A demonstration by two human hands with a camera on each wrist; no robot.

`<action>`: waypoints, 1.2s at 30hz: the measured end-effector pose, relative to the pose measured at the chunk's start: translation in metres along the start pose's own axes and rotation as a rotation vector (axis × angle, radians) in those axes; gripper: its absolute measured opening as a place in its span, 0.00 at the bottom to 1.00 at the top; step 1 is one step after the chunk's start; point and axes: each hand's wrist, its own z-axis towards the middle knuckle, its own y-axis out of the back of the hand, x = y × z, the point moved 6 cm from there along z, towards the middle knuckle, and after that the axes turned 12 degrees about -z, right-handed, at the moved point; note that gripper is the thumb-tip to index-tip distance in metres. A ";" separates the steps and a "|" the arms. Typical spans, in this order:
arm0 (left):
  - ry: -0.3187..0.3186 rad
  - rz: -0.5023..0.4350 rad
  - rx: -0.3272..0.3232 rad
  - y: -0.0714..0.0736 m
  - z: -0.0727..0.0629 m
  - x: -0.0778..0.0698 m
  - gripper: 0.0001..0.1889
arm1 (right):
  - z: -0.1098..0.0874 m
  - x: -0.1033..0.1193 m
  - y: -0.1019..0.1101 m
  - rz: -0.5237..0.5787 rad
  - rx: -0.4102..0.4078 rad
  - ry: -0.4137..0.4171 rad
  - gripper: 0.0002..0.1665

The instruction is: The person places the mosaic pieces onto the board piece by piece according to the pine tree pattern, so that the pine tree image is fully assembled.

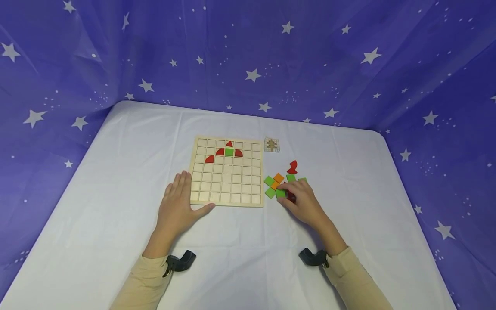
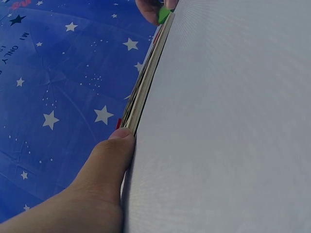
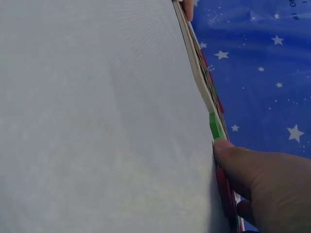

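My left hand (image 1: pixel 176 206) lies at the lower left corner of a wooden grid board (image 1: pixel 226 185), straight fingers along its left side and thumb at its front edge. On the board's upper rows are a green square tile (image 1: pixel 229 152), a red triangle (image 1: pixel 229 144) and several red quarter-circle pieces (image 1: pixel 209 159). My right hand (image 1: pixel 304 202) is over loose pieces right of the board, its thumb and index finger pinching a green square tile (image 1: pixel 280 194). In the right wrist view the thumb tip (image 3: pixel 223 144) meets a green tile's edge. Dark red pieces (image 3: pixel 224 191) are partly hidden under this hand.
Beside the right hand lie orange tiles (image 1: pixel 278 177), other green tiles (image 1: pixel 270 193) and red curved pieces (image 1: pixel 292 167). A small pattern card (image 1: pixel 272 145) sits by the board's upper right corner. The white-covered table (image 1: pixel 135 142) meets a blue starry cloth (image 1: pixel 248 56).
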 end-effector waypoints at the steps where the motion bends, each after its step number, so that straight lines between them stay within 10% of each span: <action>1: 0.000 0.000 -0.001 0.000 0.000 0.000 0.64 | 0.000 0.000 0.000 0.001 0.004 -0.007 0.20; 15: 0.005 -0.005 -0.003 -0.003 -0.002 0.002 0.64 | 0.010 0.002 0.009 -0.032 0.149 -0.088 0.23; 36: 0.001 -0.007 -0.001 -0.002 0.000 0.002 0.64 | 0.098 0.074 -0.008 0.004 0.014 -0.007 0.24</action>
